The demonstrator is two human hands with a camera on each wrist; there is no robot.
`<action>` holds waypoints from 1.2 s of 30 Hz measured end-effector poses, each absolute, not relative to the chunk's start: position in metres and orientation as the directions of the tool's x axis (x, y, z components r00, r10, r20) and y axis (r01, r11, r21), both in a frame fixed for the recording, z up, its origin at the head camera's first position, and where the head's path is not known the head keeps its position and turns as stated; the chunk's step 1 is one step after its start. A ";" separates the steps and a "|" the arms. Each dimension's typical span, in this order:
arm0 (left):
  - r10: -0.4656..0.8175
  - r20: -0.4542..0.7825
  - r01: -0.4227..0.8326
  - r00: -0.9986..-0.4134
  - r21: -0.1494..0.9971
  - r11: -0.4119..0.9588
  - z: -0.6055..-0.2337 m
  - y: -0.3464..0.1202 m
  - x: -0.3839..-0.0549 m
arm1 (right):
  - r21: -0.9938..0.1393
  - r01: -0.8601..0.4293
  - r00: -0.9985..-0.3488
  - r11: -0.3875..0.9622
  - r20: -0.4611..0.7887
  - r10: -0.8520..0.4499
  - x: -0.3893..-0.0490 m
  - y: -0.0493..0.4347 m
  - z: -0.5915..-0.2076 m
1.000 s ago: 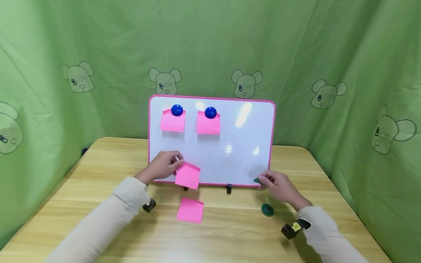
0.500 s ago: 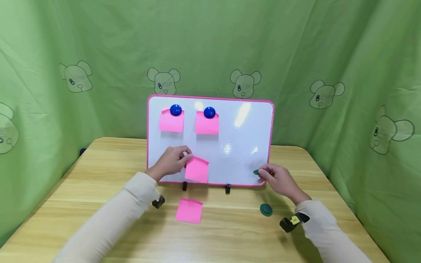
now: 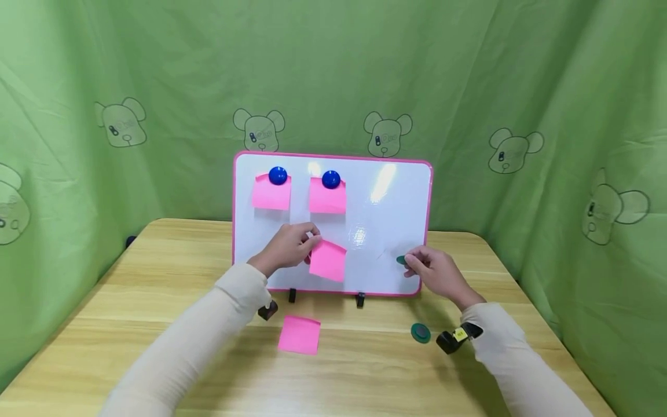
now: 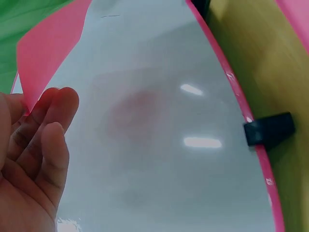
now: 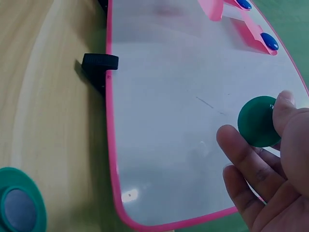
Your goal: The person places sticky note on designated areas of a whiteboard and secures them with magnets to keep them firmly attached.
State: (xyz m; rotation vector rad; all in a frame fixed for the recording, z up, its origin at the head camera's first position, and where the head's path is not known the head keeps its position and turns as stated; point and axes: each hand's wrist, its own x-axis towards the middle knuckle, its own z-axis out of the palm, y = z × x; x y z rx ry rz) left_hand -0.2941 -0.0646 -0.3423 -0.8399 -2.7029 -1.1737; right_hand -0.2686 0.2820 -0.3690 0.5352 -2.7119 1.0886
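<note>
My left hand (image 3: 292,246) pinches a pink sticky note (image 3: 328,260) by its upper left corner, in front of the lower middle of a pink-framed whiteboard (image 3: 385,231). In the left wrist view the note (image 4: 50,46) hangs from thumb and fingertips, apart from the board surface. My right hand (image 3: 440,272) holds a round green magnet (image 3: 401,260) near the board's lower right; the right wrist view shows the magnet (image 5: 258,121) between thumb and fingers. Two pink notes (image 3: 272,197) (image 3: 327,200) hang along the board's upper left, each under a blue magnet (image 3: 278,175).
Another pink sticky note (image 3: 299,336) lies on the wooden table (image 3: 365,376) before the board. A second green magnet (image 3: 421,333) lies at right with its grey underside up. Black feet (image 3: 360,299) support the board's lower edge. Green curtain (image 3: 333,75) surrounds the table.
My left hand has carried the pink note rightward and up across the board's lower part. My right hand has risen a little with the green magnet.
</note>
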 end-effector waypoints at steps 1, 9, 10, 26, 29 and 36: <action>0.453 0.278 0.512 -0.847 0.654 0.556 -0.341 -0.063 -0.295 | -0.636 -0.388 -0.921 0.667 0.286 -0.263 -0.270 0.281 -0.368; 0.432 0.252 0.476 -0.866 0.680 0.557 -0.332 -0.048 -0.299 | -0.685 -0.343 -0.939 0.643 0.259 -0.225 -0.276 0.279 -0.359; 0.426 0.259 0.476 -0.867 0.684 0.553 -0.332 -0.047 -0.299 | -0.683 -0.342 -0.940 0.645 0.260 -0.223 -0.277 0.279 -0.358; 0.358 0.397 0.531 -0.845 0.701 0.476 -0.326 -0.019 -0.312 | -0.658 -0.359 -0.928 0.662 0.326 -0.180 -0.298 0.269 -0.344; 0.350 0.421 0.546 -0.837 0.685 0.482 -0.322 -0.011 -0.314 | -0.660 -0.357 -0.928 0.661 0.331 -0.171 -0.300 0.267 -0.340; 0.365 0.449 0.578 -0.816 0.654 0.487 -0.313 0.005 -0.318 | -0.694 -0.361 -0.923 0.623 0.363 -0.131 -0.304 0.262 -0.331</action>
